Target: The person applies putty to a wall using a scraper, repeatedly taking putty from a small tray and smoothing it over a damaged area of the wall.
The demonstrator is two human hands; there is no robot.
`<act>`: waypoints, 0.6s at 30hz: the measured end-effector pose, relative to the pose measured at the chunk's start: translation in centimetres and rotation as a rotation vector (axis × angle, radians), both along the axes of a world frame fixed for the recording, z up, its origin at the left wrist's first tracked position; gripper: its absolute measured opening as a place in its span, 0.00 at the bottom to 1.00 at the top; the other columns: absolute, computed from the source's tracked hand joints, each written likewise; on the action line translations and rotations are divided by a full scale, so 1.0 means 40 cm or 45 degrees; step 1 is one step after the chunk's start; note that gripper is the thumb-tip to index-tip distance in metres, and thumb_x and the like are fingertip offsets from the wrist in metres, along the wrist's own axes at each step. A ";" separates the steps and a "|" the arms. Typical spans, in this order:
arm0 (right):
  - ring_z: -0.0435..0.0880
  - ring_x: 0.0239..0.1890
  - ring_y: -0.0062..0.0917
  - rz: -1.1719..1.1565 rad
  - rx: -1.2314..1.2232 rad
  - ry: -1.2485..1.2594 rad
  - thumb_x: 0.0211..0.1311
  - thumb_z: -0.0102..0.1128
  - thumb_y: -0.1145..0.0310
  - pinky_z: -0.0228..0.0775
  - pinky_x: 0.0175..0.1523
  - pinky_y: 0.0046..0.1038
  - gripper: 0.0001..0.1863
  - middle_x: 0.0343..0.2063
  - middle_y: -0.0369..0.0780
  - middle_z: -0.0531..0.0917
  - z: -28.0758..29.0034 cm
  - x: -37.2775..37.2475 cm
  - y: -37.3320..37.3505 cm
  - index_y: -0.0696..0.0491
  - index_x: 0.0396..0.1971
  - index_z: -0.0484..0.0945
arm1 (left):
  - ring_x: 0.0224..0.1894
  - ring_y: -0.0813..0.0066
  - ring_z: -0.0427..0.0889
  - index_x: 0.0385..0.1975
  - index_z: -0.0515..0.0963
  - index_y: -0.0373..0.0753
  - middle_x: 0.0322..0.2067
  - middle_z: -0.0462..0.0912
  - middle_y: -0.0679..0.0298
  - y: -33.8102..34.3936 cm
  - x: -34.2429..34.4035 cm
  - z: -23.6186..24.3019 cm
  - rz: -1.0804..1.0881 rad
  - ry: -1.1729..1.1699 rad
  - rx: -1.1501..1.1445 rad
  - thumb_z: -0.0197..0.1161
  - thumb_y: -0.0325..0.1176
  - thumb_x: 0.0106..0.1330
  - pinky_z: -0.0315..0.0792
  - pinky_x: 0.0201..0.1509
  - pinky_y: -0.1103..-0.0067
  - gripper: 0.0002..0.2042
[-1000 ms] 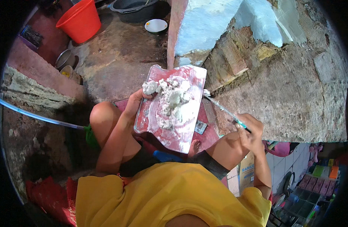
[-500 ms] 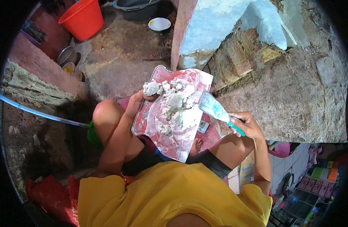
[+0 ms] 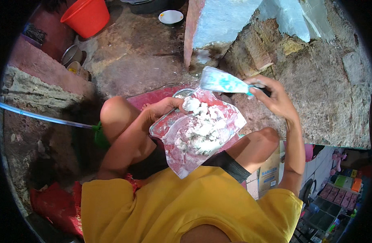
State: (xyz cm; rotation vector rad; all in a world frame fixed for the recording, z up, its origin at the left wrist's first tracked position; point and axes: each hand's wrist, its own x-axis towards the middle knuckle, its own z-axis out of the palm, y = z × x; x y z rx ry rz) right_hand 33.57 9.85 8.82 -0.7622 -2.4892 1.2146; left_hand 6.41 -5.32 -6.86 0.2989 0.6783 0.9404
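Observation:
My left hand point(image 3: 167, 106) grips the far left edge of a flat red board point(image 3: 181, 163) above my lap, its fingertips beside the white lumps. The board is smeared white and carries a crumbly heap of white putty point(image 3: 204, 131). My right hand point(image 3: 273, 94) is closed on the handle of a putty knife point(image 3: 222, 81), raised past the board's far edge. Its wide blade points left and is coated with white and teal smears. Under the board's left side shows a rounded, pale-rimmed edge point(image 3: 156, 128); what it belongs to is mostly hidden.
Ahead and to the right stands a rough wall point(image 3: 315, 93) with flaking, partly light-blue plaster. A red bucket point(image 3: 85, 18), a white plate point(image 3: 171, 17) and a dark basin point(image 3: 147, 6) are at the back. A pale blue hose point(image 3: 48, 117) runs in from the left.
The putty knife has lifted away from the heap, farther from me and slightly left. The board has turned and tilted, and my left hand has shifted right with it.

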 end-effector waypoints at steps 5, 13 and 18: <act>0.78 0.37 0.22 0.164 0.031 -0.051 0.58 0.59 0.69 0.68 0.47 0.26 0.11 0.34 0.39 0.83 -0.050 -0.067 0.046 0.57 0.39 0.79 | 0.43 0.67 0.81 0.45 0.76 0.29 0.43 0.81 0.53 0.012 0.002 0.022 -0.129 0.000 0.063 0.52 0.25 0.60 0.74 0.50 0.71 0.14; 0.78 0.34 0.17 0.244 -0.059 -0.207 0.56 0.61 0.71 0.70 0.42 0.24 0.10 0.30 0.37 0.83 -0.043 -0.087 0.048 0.58 0.37 0.80 | 0.38 0.67 0.83 0.42 0.77 0.29 0.37 0.82 0.54 0.032 -0.007 0.034 -0.240 0.042 -0.018 0.54 0.27 0.57 0.76 0.46 0.71 0.14; 0.80 0.35 0.19 0.318 -0.026 -0.147 0.55 0.63 0.69 0.70 0.45 0.25 0.10 0.31 0.38 0.84 -0.075 -0.061 0.068 0.57 0.36 0.81 | 0.37 0.67 0.82 0.39 0.78 0.29 0.35 0.82 0.55 0.046 -0.036 -0.004 -0.233 -0.256 0.187 0.51 0.22 0.55 0.76 0.46 0.74 0.13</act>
